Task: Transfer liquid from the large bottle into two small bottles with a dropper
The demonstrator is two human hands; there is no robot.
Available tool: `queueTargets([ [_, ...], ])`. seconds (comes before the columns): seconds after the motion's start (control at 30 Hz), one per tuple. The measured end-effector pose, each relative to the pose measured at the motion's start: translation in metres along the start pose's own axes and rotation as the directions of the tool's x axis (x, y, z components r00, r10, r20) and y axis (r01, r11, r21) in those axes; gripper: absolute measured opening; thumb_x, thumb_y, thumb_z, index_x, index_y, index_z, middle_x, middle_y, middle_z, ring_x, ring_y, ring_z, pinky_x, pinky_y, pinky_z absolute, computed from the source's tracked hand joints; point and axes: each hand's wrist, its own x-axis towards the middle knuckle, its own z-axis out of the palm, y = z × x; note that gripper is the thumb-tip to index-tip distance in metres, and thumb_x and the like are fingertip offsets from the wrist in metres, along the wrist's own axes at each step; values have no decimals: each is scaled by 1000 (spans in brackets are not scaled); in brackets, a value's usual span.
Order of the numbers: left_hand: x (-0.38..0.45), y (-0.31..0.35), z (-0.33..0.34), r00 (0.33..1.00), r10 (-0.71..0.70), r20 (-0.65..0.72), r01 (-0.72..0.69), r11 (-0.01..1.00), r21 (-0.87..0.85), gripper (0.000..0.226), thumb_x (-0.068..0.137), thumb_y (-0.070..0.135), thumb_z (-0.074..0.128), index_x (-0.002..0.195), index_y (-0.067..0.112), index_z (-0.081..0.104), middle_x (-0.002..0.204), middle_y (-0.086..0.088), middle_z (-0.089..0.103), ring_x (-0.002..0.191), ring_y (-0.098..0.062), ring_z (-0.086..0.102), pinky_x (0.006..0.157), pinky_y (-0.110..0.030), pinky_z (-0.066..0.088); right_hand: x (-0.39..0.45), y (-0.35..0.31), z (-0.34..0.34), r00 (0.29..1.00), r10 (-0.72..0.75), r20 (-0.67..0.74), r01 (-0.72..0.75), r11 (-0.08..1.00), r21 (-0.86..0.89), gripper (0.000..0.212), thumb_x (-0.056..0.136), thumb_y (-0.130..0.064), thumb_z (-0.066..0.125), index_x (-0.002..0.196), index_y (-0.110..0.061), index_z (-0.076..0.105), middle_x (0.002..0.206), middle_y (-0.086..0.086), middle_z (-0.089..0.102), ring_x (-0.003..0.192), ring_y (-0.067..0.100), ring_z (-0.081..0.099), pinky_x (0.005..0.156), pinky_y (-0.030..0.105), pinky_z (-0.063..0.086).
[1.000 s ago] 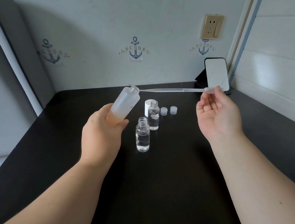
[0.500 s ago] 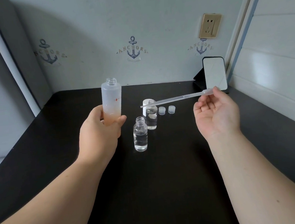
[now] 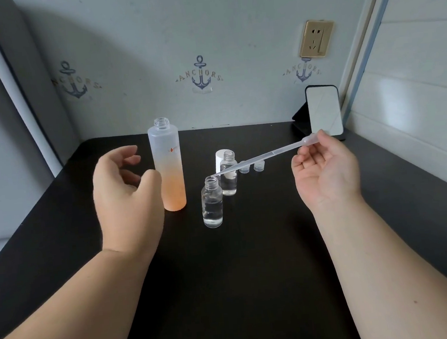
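A right hand (image 3: 325, 171) is pinching the bulb of a dropper (image 3: 264, 156), its tip hovering just over the mouth of the nearer small bottle (image 3: 212, 202). The left hand (image 3: 125, 188) is hanging open, fingers loosely curled, holding nothing, beside the upright large bottle (image 3: 167, 168) standing on a black table (image 3: 226, 277). A second small bottle (image 3: 228, 174) is standing just behind.

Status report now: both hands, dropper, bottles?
Left hand open beside upright large bottle. Right hand pinches dropper bulb; tip at near small bottle mouth. Nothing in the way.
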Motion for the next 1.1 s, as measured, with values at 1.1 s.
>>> queueTargets([
  [1.1,-10,-10,18,709,-4,705,-188,963,195,23,81,42,80,93,52,63,87,37,65,84,9,60,62,-2,41,1,-2,3,998,-47,46,48,999,-22,14,91,-11,71,77,-12,72,76,4,66,59,13,56,58,22,46],
])
